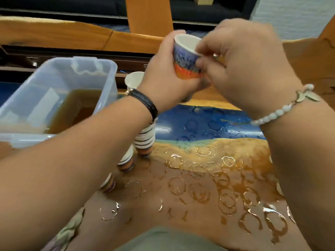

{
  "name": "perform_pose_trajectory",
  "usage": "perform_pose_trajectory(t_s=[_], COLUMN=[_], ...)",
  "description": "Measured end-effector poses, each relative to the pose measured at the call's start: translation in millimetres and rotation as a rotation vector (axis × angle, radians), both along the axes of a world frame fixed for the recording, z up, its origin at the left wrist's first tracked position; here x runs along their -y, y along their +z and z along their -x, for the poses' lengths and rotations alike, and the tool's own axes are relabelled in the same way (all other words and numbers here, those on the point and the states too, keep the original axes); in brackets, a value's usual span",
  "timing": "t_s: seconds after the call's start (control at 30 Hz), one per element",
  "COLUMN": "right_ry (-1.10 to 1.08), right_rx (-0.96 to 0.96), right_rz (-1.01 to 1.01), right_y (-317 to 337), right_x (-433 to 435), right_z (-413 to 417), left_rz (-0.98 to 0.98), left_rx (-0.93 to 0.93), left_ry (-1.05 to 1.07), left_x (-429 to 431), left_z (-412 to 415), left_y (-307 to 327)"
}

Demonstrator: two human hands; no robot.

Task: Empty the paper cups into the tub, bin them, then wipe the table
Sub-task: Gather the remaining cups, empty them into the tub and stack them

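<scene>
A blue and orange paper cup [184,58] is held up above the table, its white inside empty and tipped toward me. My left hand [163,77] grips it from the left and below. My right hand [241,64] pinches its rim and side from the right. The clear plastic tub [107,77] stands at the left with brown liquid [76,107] in it. Stacks of nested cups [145,140] [126,160] [108,183] stand beside my left forearm, partly hidden by it. Another white-lined cup [133,79] shows behind my left wrist.
The table [181,205] is wet with many brown ring stains and puddles [226,194], across its brown near part and blue middle band. A wooden bench edge [54,33] and post [148,13] run along the far side. A crumpled cloth [67,230] lies bottom left.
</scene>
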State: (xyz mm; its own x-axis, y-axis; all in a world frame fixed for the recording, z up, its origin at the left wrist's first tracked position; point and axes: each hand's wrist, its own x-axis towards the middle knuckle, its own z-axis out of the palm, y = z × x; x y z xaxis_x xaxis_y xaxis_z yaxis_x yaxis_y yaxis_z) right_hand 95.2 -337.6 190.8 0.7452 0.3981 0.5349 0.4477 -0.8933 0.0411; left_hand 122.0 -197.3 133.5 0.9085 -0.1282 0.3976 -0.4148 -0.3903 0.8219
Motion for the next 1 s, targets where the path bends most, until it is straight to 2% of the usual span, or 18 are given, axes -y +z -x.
perform_pose_trajectory(t_s=[0.1,0.23,0.3,0.4,0.5,0.57,0.8,1.0], right_ry=[0.085,0.151,0.157,0.202,0.194,0.167,0.1,0.083], right_rx=[0.049,0.053,-0.076,-0.301,-0.433,-0.506,-0.575,-0.571], right_rz=[-0.126,-0.384,-0.316,-0.066,0.2,0.294,0.351,0.332], right_y=[3,-21,-40,-74,-98,-106,-107,-105], right_x=[-42,-101,-126,-167,-196,-209,-218,-220], right_z=[-8,-14,-15,-14,-10,-9,-9,-8], left_rz=[-0.045,-0.186,-0.258,-0.357,-0.476,-0.543,-0.923,-1.173], left_rx=[0.048,0.009,-0.032,-0.17,-0.326,-0.412,-0.571,-0.588], left_ry=[0.145,0.324,0.366,0.414,0.407,0.408,0.371,0.284], left_x=[-41,-110,-145,-192,-223,-238,-266,-265], left_z=[2,6,7,9,10,11,5,-3], left_y=[21,29,27,17,2,-8,-30,-30])
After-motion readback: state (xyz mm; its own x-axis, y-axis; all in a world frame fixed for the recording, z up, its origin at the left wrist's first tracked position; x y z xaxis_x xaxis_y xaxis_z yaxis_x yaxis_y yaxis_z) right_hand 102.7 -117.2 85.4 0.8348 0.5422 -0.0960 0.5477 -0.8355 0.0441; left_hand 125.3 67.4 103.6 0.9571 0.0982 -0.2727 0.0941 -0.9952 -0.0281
